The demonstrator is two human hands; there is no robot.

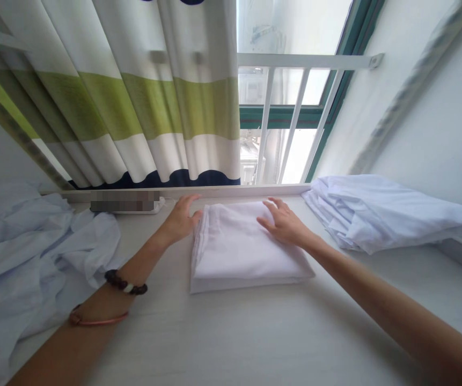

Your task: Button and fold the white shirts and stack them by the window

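A folded white cloth (247, 246) lies flat on the white surface in front of me, its layered edge at the left. My left hand (180, 219) is at the cloth's far left corner, fingers spread, the thumb close to its edge; whether it touches I cannot tell. My right hand (284, 221) is over the far right part of the cloth, fingers apart and slightly bent, with nothing gripped. On my left wrist are a dark beaded bracelet (126, 284) and a thin reddish band (102, 321).
Crumpled white fabric (33, 257) is heaped at the left. Another white cloth pile (387, 212) sits at the right. A partly blurred power strip or similar box (126, 203) lies by the back edge. Behind are a striped curtain (142, 107) and a white railing (303, 61) before a window.
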